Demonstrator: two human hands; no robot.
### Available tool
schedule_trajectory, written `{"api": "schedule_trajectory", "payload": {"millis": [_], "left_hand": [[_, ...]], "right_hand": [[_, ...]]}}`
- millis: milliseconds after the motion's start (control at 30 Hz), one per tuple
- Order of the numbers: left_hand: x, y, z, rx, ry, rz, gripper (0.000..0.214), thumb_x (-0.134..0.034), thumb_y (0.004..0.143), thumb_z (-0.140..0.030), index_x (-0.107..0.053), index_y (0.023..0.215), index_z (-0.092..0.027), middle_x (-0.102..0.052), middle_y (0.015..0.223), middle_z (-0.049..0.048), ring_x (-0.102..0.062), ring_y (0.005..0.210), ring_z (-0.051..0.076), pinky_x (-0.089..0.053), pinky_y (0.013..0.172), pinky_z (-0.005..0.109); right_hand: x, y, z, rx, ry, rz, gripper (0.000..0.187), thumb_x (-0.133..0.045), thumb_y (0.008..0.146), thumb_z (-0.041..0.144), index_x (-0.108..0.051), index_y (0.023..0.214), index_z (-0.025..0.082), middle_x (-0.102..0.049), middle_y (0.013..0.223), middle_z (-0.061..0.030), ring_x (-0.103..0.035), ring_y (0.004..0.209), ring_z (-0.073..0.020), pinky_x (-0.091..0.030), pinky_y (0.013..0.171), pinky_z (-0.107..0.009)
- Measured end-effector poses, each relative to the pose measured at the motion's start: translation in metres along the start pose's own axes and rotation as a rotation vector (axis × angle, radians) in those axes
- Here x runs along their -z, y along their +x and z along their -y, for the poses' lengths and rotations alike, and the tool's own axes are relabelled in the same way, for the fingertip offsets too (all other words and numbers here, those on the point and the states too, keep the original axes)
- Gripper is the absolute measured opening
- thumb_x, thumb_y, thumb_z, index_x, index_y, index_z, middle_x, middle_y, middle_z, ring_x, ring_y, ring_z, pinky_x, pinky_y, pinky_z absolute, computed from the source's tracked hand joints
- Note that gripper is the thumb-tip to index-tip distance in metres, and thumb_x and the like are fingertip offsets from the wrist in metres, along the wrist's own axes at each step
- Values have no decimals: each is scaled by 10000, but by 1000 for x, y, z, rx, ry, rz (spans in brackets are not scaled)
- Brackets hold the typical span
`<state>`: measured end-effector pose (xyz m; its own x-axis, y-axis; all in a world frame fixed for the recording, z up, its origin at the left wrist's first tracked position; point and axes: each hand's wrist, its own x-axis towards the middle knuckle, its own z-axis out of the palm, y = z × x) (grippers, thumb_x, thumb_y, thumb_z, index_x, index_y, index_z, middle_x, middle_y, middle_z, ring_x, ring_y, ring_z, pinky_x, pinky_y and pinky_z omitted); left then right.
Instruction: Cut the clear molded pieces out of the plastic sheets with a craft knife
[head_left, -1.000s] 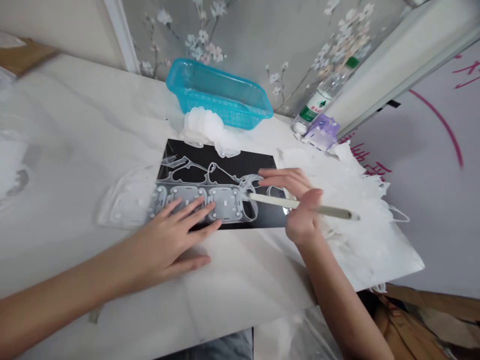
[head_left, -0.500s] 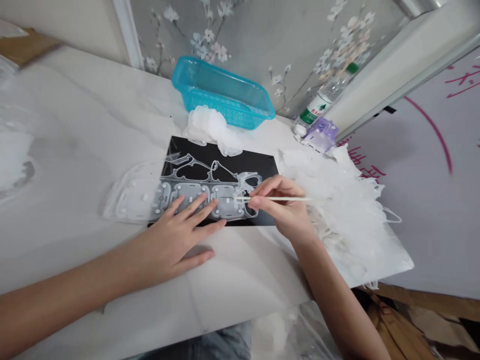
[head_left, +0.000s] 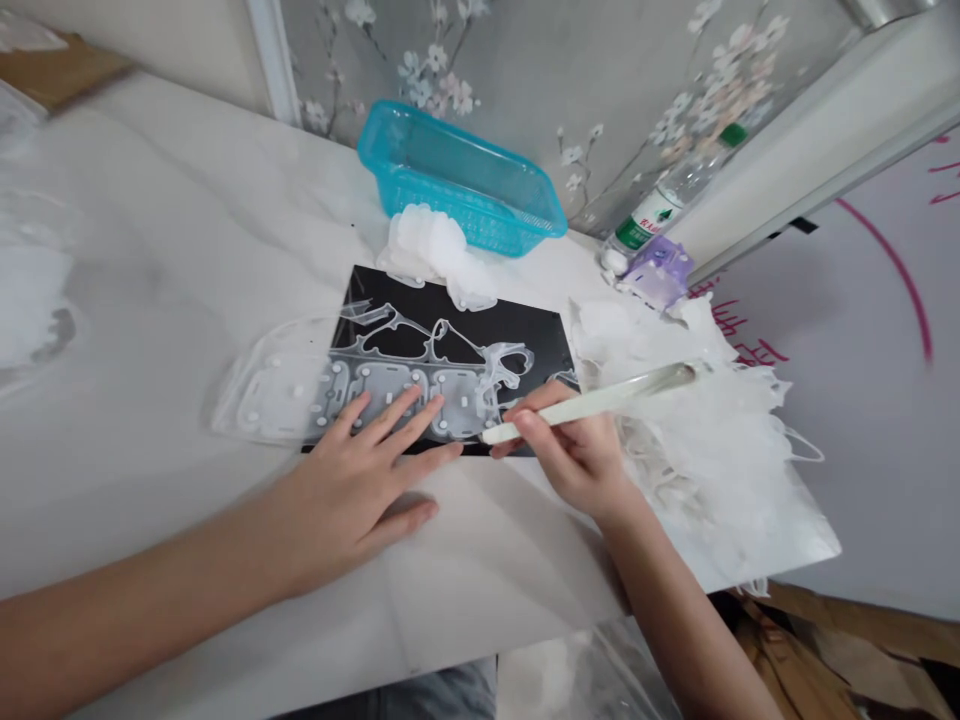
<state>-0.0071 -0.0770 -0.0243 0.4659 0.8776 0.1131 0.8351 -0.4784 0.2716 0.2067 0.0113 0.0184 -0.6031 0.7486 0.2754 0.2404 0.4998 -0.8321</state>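
Note:
A translucent silicone strip (head_left: 375, 385) with several rounded pads lies across a black mat (head_left: 517, 330) on the white table. My left hand (head_left: 367, 470) rests flat on the strip, fingers spread, pressing it down. My right hand (head_left: 574, 450) is closed in a pen grip round a thin white stick tool (head_left: 600, 400). The tool's tip touches the strip's lower right edge, by the mat's front border. Loose trimmed silicone webbing (head_left: 435, 345) curls on the mat behind the strip.
A turquoise plastic basket (head_left: 457, 180) stands at the back, with a heap of white silicone pieces (head_left: 435, 250) before it. A large pile of white scraps (head_left: 690, 430) lies to the right. A water bottle (head_left: 660, 205) and purple object (head_left: 660, 275) sit beyond.
My right hand has moved toward me and lower, swinging the stick so its tip shifted from the strip's right end to its lower right edge. My left hand stays flat on the strip.

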Motion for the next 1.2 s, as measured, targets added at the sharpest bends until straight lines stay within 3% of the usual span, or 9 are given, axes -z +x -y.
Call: {"api": "schedule_trajectory", "payload": {"millis": [133, 567, 767, 900, 1000, 1200], "left_hand": [[2, 1, -2, 3, -3, 12, 514, -389, 898, -453, -307, 1395, -354, -207, 1506, 67, -200, 1370, 330, -214, 1031, 598], [6, 3, -5, 14, -43, 11, 491, -405, 895, -390, -357, 1378, -316, -275, 1484, 43, -197, 1368, 337, -162, 1041, 624], [4, 4, -6, 10, 0, 15, 499, -389, 902, -384, -331, 1392, -313, -268, 1487, 43, -198, 1367, 340, -173, 1031, 623], [3, 3, -7, 15, 3, 0, 502, -390, 900, -382, -323, 1395, -321, -284, 1482, 38, -206, 1366, 336, -177, 1034, 614], [2, 2, -7, 20, 10, -6, 506, -389, 901, -384, -315, 1397, -327, -290, 1479, 32, -197, 1370, 328, -179, 1037, 608], [1, 2, -8, 31, 15, -39, 468, -373, 901, -437, -395, 1355, -328, -295, 1478, 37, -231, 1362, 314, -183, 1041, 597]], "right_hand": [[-3, 0, -3, 180, -143, 40, 126, -486, 877, 211, -567, 781, 216, -630, 690, -7, -613, 579, -119, -493, 523, -239], [-17, 1, -8, 145, -193, 65, 149, -447, 895, 195, -537, 777, 203, -565, 692, -5, -582, 579, -115, -464, 525, -243], [-22, 1, -9, 299, -348, -12, 124, -434, 897, 154, -497, 801, 199, -554, 713, 8, -564, 570, -88, -450, 526, -205], [-24, 6, -7, 345, -376, 2, 142, -419, 898, 134, -461, 779, 199, -549, 701, 7, -544, 547, -82, -425, 511, -195], [-23, 13, -2, 330, -392, 61, 138, -390, 911, 168, -441, 788, 199, -548, 683, 4, -523, 522, -91, -401, 498, -209], [-19, 31, 14, 128, -478, 288, 140, -361, 921, 220, -429, 802, 193, -472, 589, 45, -396, 428, -82, -324, 475, -219]]}}
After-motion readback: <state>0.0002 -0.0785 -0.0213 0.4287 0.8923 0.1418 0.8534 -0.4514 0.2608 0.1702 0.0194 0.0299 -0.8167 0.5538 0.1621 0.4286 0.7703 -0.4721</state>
